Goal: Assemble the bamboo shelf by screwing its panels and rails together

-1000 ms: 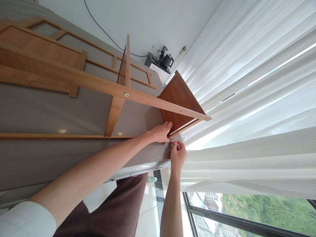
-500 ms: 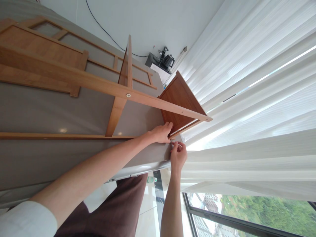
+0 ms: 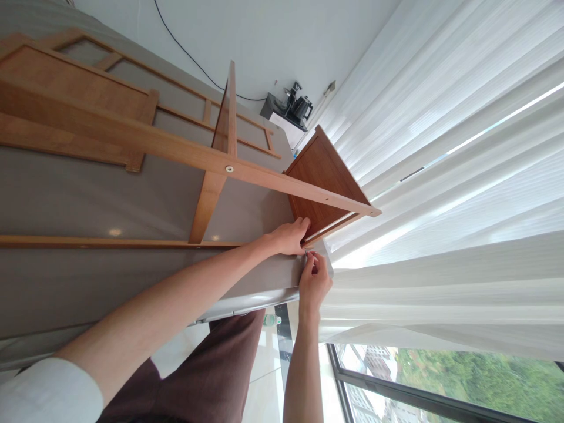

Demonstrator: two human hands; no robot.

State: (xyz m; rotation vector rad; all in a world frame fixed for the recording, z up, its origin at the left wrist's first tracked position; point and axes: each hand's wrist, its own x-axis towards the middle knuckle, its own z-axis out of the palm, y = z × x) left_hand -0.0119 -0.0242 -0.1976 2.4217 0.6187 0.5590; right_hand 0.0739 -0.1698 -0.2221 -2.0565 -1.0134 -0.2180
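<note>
My left hand (image 3: 289, 236) is closed around the end of the lower wooden rail (image 3: 145, 241), close to the bottom corner of the brown wooden panel (image 3: 324, 164). Just beside it, the fingertips of my right hand (image 3: 315, 281) pinch a small thin metal piece (image 3: 305, 251) against that corner; it is too small to make out fully. The long upper rail (image 3: 273, 179) slants above both hands, with a round metal bolt head (image 3: 229, 169) in it. A crosspiece (image 3: 207, 205) joins the two rails, and a second upright panel (image 3: 225, 114) rises near the bolt.
Flat wooden frame parts (image 3: 88, 70) lie on the grey-covered surface (image 3: 171, 200) at the left. At the back, a black kettle (image 3: 302, 108) stands on a small stand near a cable (image 3: 189, 56). White curtains (image 3: 440, 194) hang at the right. A bottle (image 3: 272, 320) is on the floor.
My right hand has shifted slightly left and turned a little, its fingers still pinched at the corner. The left hand and the wooden frame have stayed in place.
</note>
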